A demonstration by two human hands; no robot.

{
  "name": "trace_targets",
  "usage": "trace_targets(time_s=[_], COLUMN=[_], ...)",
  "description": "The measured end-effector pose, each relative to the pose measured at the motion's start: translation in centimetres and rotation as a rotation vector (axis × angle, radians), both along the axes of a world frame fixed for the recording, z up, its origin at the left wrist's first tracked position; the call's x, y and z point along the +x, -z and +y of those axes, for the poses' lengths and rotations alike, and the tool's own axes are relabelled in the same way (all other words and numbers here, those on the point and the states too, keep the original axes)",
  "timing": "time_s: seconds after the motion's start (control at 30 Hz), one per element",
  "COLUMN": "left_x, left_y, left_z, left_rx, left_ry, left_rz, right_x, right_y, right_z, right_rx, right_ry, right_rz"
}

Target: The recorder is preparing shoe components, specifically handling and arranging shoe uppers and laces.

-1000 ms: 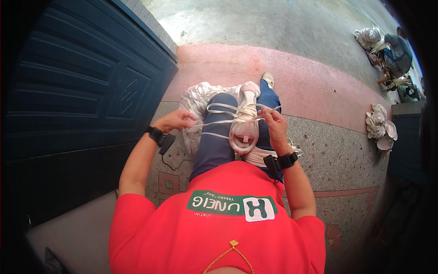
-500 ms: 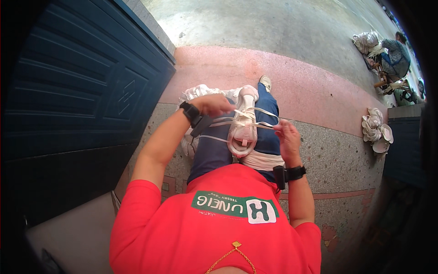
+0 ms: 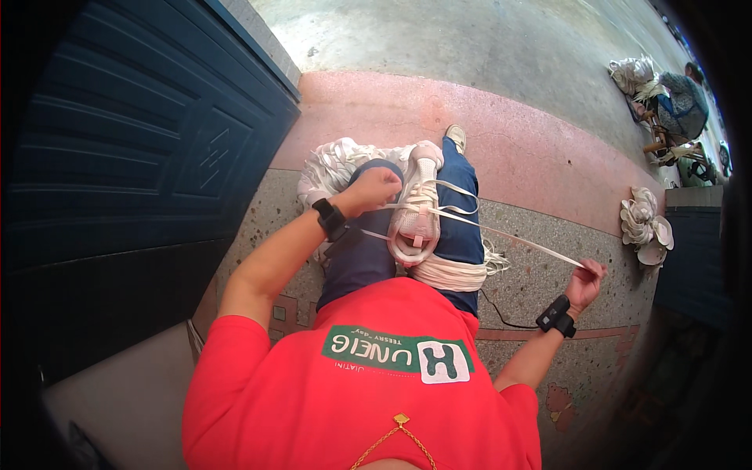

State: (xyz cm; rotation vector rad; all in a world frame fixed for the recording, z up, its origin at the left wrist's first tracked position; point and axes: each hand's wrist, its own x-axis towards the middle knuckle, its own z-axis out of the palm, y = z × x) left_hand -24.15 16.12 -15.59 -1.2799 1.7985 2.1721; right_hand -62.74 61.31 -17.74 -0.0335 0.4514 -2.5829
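A pale white-pink sneaker (image 3: 415, 211) rests across my thighs, its heel opening toward me and its toe pointing away. My right hand (image 3: 587, 283) is far out to the right, fingers pinched on a white shoelace (image 3: 521, 241). That lace runs taut from the sneaker's eyelets to my fingertips. Beside the sneaker's left edge, my left hand (image 3: 377, 190) is closed, its fingertips curled together. Whether a lace is inside them is hidden. Other lace loops (image 3: 462, 196) lie slack over my right leg.
White shoes (image 3: 333, 160) are heaped beyond my left knee. A bundle of white laces (image 3: 450, 274) is around my right thigh. Dark blue door (image 3: 141, 141) on the left; more shoe pieces (image 3: 646, 223) on the floor at right. Another person (image 3: 681, 106) sits at far right.
My right hand has swung out to the right and toward me, drawing the lace long and straight. My left hand has stayed near the sneaker, its fingers now more curled.
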Motion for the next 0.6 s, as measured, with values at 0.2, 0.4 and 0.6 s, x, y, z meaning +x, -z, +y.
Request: trace_targets(time_s=[0.2, 0.4, 0.6], left_x=[1.4, 2.1, 0.3], left_y=[-0.2, 0.8, 0.5], left_z=[2.4, 3.7, 4.7], left_rx=[-0.76, -0.859, -1.022], left_ry=[0.402, 0.356, 0.402], left_rz=[0.078, 0.108, 0.112], right_x=[5.3, 14.4, 15.2], right_y=[-1.3, -1.9, -0.2], right_z=[-15.0, -28.8, -32.8], right_rx=[0.939, 1.198, 1.336], right_ry=[-0.271, -0.405, -0.802], right_rz=[0.281, 1.497, 1.819])
